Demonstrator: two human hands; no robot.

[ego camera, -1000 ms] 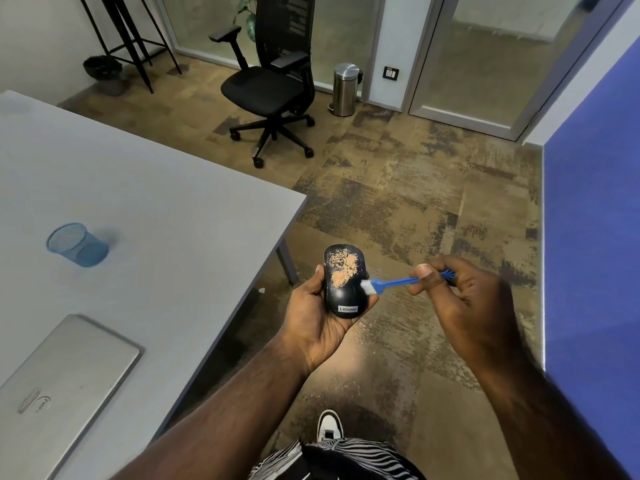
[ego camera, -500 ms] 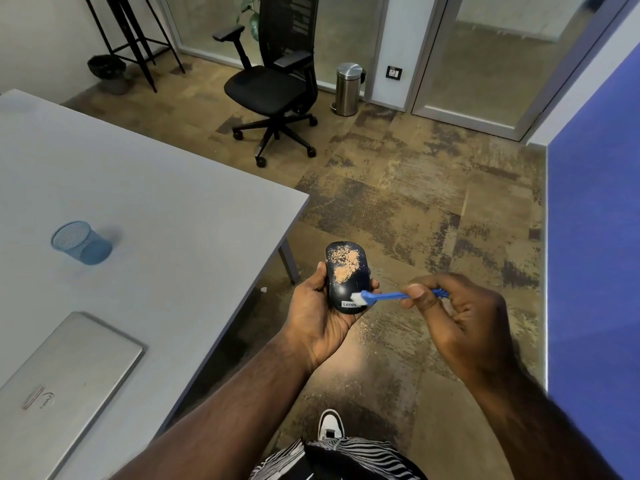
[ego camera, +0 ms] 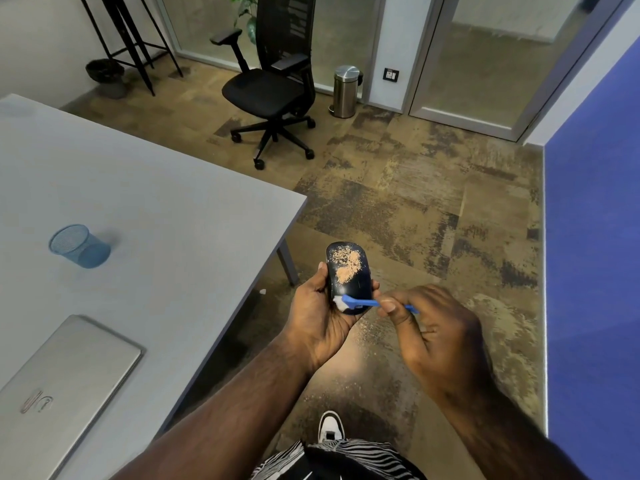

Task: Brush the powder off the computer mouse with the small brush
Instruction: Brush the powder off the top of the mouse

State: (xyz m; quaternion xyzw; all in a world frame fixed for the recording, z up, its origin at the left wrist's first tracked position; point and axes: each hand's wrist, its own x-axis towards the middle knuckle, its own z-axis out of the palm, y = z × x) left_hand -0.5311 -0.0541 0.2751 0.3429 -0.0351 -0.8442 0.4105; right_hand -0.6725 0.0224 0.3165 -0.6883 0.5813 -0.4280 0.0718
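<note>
My right hand (ego camera: 440, 337) pinches the thin blue plastic brush (ego camera: 367, 303) between thumb and fingers, its white bristles lying across the near end of the glossy black oval computer mouse (ego camera: 348, 277) cupped in my left hand (ego camera: 322, 317), tan powder (ego camera: 348, 266) patching its top, beside the grey table (ego camera: 156, 202).

Laptop (ego camera: 65, 372) and blue cup (ego camera: 80, 246) on table (ego camera: 166, 209).
</note>
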